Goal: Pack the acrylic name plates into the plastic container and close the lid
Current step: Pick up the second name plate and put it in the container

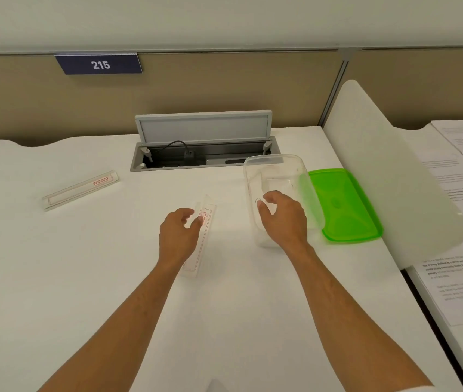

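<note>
no plate is seen packed in the clear container (278,176) yet, and the green lid (346,205) is lying just beside it. one name plate (200,241) is being touched by the curled fingers of the left hand (178,236); a firm hold cannot be told. another plate (80,189) is lying well apart. the container's near wall is being reached by the right hand (282,219), fingers loosely curled, nothing held.

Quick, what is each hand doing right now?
Left hand: pinching the near name plate.
Right hand: fingers curled at the container; grip cannot be told.
</note>
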Motion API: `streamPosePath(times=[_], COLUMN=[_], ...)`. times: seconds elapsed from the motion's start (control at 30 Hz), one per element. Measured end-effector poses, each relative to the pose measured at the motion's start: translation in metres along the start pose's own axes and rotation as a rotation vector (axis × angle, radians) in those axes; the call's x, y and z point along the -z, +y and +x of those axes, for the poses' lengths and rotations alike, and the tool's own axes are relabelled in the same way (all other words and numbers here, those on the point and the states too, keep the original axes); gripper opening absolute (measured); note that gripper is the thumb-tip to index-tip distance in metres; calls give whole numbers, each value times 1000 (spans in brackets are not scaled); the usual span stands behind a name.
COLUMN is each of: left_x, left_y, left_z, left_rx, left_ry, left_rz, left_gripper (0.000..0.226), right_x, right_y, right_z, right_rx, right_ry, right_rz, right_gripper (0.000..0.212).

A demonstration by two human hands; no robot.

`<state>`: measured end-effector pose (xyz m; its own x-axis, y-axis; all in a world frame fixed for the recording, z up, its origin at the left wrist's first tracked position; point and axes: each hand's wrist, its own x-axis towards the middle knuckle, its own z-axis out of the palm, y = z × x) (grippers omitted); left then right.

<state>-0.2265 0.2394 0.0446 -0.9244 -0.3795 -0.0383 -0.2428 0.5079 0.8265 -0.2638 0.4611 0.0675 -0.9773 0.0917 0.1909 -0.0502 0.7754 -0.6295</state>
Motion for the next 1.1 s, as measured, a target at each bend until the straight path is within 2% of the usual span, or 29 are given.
streamPosePath(times=[0.13, 0.27, 0.47, 0.6, 0.87, 1.1], left_x=[10, 11, 9, 15, 49, 84], left_y=[-18, -28, -40, -44, -44, -60], left_z=[-10, -25, -38, -41, -33, -23], left_rx=[119, 137, 132, 124, 165, 309], left_ry=[-84, -111, -188, -217, -200, -340], left_rz=[42, 102, 173, 128, -226, -541], left_gripper=[45, 50, 36, 24, 17, 23], right_x=[-13, -36, -67, -76, -75, -70], right_y=[-24, -38, -33, -27, -31, -27], right_z=[-23, -47, -67, -74, -70, -67], right_rx=[124, 212, 68, -8, -79, -7], right_ry=[36, -125, -402, -496, -433, -370], right_rz=[14, 39, 129, 172, 387, 404], right_gripper=[29, 34, 47, 56, 61, 70])
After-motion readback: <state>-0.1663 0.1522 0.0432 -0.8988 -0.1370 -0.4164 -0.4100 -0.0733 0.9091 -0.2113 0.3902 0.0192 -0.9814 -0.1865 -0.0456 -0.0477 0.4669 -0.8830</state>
